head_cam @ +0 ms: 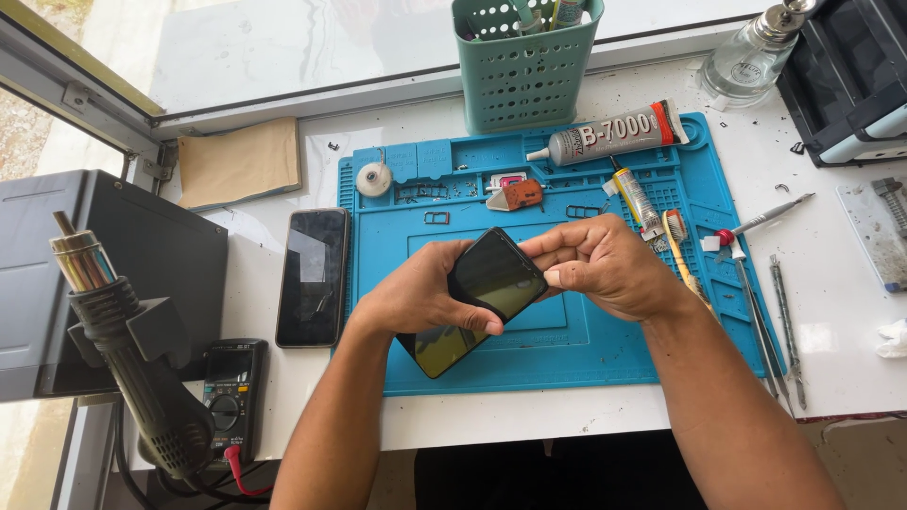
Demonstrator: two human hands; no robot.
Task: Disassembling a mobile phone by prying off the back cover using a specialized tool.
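Both my hands hold a black smartphone tilted above the blue work mat. My left hand grips the phone's lower half, thumb across its dark glass. At the phone's upper right edge, my right hand pinches it with curled fingers. A second dark phone lies flat on the white table, left of the mat.
A glue tube, small parts and an orange pick lie on the mat's far part. Tweezers and picks rest at the right. A green basket, glass bottle, heat gun and multimeter surround the mat.
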